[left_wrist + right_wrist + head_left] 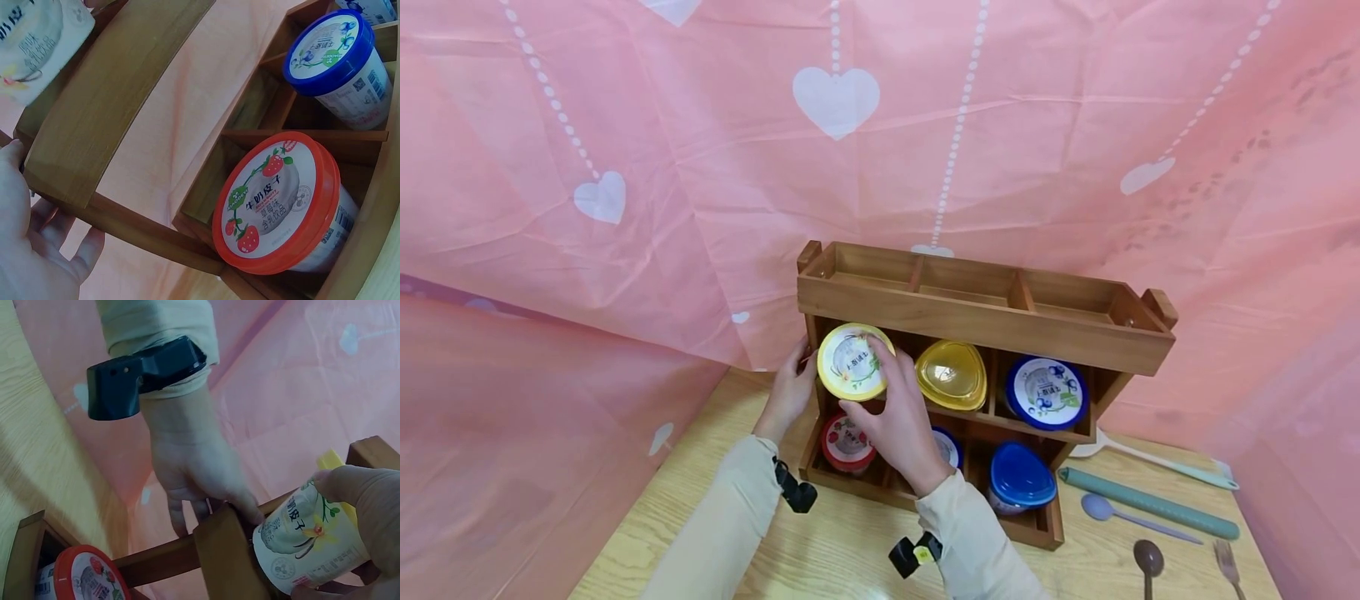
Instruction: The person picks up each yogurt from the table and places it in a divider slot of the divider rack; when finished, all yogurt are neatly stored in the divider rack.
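In my right hand (904,421) is a yogurt cup (306,544) with a yellow lid, pinched between thumb and fingers at the upper left compartment of a small wooden shelf (985,329). The cup's printed side shows in the right wrist view, its lid tilted towards the head camera. My left hand (790,387) grips the shelf's left side, thumb and fingers on either side of the board. On the same tier stand a yellow-lidded tub (951,375) and a blue-lidded cup (1047,393). Below, a red-lidded strawberry cup (269,200) sits at the left, beside a blue-lidded cup (340,69) partly hidden by my right arm.
A tub with a rounded triangular blue lid (1021,477) occupies the lower right compartment. Right of the shelf lie a spatula (1172,465), a green rod (1150,502), a purple spoon (1101,507), a brown spoon (1148,557) and a fork (1227,562). Pink cloth (715,167) hangs behind.
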`<control>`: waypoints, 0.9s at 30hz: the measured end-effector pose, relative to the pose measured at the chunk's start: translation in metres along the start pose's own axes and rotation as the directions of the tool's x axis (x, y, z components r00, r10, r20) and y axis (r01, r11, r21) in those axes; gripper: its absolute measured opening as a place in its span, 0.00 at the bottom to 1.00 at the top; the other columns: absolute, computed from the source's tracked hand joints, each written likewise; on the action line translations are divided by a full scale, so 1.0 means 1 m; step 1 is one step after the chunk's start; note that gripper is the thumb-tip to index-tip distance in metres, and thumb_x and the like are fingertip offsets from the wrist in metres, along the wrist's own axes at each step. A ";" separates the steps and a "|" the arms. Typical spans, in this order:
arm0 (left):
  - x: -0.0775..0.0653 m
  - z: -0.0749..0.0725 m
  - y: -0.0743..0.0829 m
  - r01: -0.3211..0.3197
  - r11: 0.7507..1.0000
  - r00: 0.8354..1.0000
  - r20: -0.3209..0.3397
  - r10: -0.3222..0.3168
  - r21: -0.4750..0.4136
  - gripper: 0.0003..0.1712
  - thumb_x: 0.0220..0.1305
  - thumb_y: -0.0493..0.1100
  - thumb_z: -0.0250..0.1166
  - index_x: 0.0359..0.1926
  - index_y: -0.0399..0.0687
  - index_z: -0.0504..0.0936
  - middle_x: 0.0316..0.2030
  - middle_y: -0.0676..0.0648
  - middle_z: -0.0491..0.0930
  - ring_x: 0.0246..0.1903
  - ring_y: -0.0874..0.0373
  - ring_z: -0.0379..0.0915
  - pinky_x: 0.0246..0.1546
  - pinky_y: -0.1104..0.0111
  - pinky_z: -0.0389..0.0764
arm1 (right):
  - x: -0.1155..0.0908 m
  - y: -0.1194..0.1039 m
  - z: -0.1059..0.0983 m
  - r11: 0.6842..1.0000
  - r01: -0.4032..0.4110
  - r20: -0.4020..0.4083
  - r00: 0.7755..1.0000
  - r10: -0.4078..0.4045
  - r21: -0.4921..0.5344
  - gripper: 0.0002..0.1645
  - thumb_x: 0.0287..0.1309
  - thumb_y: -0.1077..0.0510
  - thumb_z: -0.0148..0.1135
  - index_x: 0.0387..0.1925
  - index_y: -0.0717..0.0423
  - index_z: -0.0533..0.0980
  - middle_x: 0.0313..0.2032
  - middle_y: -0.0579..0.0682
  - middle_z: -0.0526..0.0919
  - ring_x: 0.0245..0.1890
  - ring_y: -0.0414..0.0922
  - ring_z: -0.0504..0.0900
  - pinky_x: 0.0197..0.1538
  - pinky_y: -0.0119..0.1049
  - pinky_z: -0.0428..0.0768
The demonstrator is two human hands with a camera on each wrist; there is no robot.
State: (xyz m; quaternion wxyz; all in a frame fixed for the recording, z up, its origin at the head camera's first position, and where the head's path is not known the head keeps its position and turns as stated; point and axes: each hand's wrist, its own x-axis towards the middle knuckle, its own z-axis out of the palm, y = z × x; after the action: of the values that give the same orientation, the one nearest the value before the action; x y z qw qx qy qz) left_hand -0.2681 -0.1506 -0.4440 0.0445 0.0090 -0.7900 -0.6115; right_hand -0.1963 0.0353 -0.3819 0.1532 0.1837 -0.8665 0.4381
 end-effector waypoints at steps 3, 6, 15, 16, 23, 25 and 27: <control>0.000 0.001 0.000 -0.003 1.000 1.000 0.003 0.003 -0.004 0.32 0.77 0.53 0.49 0.77 0.55 0.54 0.71 0.42 0.62 0.72 0.46 0.57 0.71 0.53 0.63 | 0.003 0.002 0.003 1.000 -0.011 -0.010 1.000 0.010 -0.018 0.53 0.48 0.53 0.78 0.72 0.43 0.59 0.64 0.56 0.65 0.59 0.51 0.72 0.63 0.48 0.76; 0.000 0.001 -0.001 -0.021 1.000 1.000 0.000 0.021 -0.014 0.32 0.77 0.52 0.49 0.77 0.54 0.55 0.72 0.42 0.62 0.71 0.45 0.58 0.71 0.53 0.63 | 0.006 0.004 0.005 1.000 -0.009 -0.029 1.000 0.008 -0.030 0.52 0.49 0.53 0.77 0.72 0.45 0.60 0.62 0.58 0.67 0.58 0.52 0.73 0.62 0.48 0.76; 0.001 0.001 -0.001 -0.057 0.998 0.998 -0.016 0.056 -0.042 0.33 0.76 0.52 0.51 0.77 0.53 0.55 0.73 0.43 0.60 0.71 0.45 0.59 0.71 0.53 0.62 | 0.020 0.006 0.008 0.999 -0.039 -0.061 0.997 0.037 -0.033 0.51 0.51 0.52 0.76 0.73 0.49 0.59 0.66 0.59 0.64 0.62 0.54 0.69 0.66 0.50 0.73; 0.000 0.000 -0.001 -0.051 0.998 0.999 -0.015 0.051 -0.039 0.34 0.76 0.53 0.51 0.77 0.53 0.55 0.73 0.43 0.60 0.71 0.46 0.58 0.71 0.53 0.62 | 0.021 0.006 0.008 0.998 -0.046 -0.057 0.997 0.044 -0.032 0.51 0.51 0.51 0.76 0.73 0.48 0.59 0.66 0.58 0.64 0.63 0.53 0.68 0.67 0.50 0.72; 0.000 -0.001 0.002 -0.038 0.999 0.999 -0.019 0.037 -0.027 0.35 0.76 0.55 0.51 0.77 0.51 0.54 0.75 0.43 0.57 0.72 0.46 0.56 0.72 0.53 0.61 | 0.028 0.010 0.012 0.997 -0.079 -0.047 0.996 0.079 -0.009 0.53 0.52 0.51 0.75 0.74 0.45 0.56 0.69 0.57 0.60 0.66 0.54 0.66 0.70 0.50 0.69; 0.000 0.000 0.001 -0.044 0.998 0.999 -0.017 0.044 -0.032 0.35 0.76 0.55 0.52 0.77 0.51 0.55 0.74 0.43 0.59 0.72 0.46 0.57 0.72 0.54 0.61 | 0.028 0.012 0.013 0.997 -0.080 -0.052 0.995 0.079 -0.006 0.52 0.52 0.52 0.75 0.74 0.45 0.56 0.69 0.58 0.60 0.66 0.54 0.66 0.70 0.51 0.68; 0.001 0.000 -0.001 -0.054 0.998 0.998 -0.015 0.054 -0.042 0.34 0.76 0.55 0.52 0.76 0.52 0.56 0.73 0.43 0.60 0.71 0.45 0.58 0.72 0.53 0.61 | 0.028 0.014 0.015 0.997 -0.083 -0.054 0.995 0.082 -0.006 0.53 0.52 0.52 0.75 0.74 0.46 0.56 0.69 0.59 0.60 0.66 0.55 0.66 0.70 0.51 0.68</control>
State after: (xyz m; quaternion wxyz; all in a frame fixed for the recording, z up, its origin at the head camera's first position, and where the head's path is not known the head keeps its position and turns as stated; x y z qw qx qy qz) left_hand -0.2689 -0.1504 -0.4450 0.0667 -0.0092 -0.7765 -0.6265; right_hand -0.2290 0.0256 -0.3889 0.1588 0.1352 -0.8708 0.4453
